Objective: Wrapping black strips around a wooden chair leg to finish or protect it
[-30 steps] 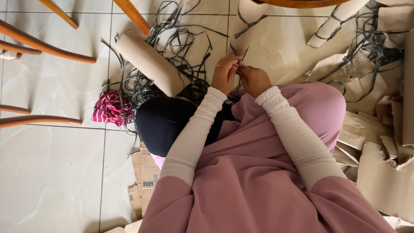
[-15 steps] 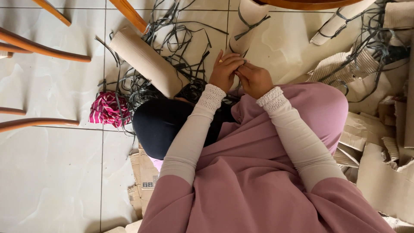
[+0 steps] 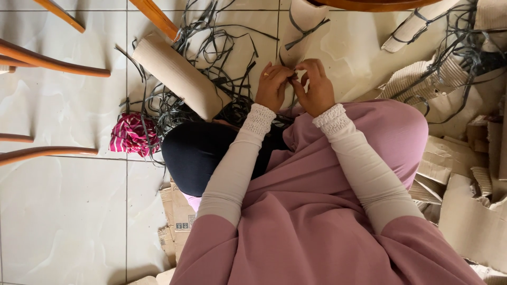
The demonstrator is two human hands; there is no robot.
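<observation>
I sit on a tiled floor in a mauve skirt, both arms in pale sleeves. My left hand [image 3: 273, 87] and my right hand [image 3: 316, 87] meet in front of my knee, fingertips pinched together on a thin dark strip [image 3: 292, 75]. Most of the strip is hidden between the fingers. A tangle of dark strips [image 3: 211, 63] lies on the floor just beyond my hands, around a rolled cardboard tube [image 3: 179, 76].
Wooden chair legs [image 3: 53, 60] stand at the left, and a table edge [image 3: 369, 4] shows at the top. A pink striped cloth [image 3: 133, 133] lies by my knee. More cardboard rolls [image 3: 303, 21] and torn cardboard sheets [image 3: 465, 211] crowd the right.
My right hand has lifted and its fingers have come up over the strip, level with my left fingertips. The left hand stays nearly in place.
</observation>
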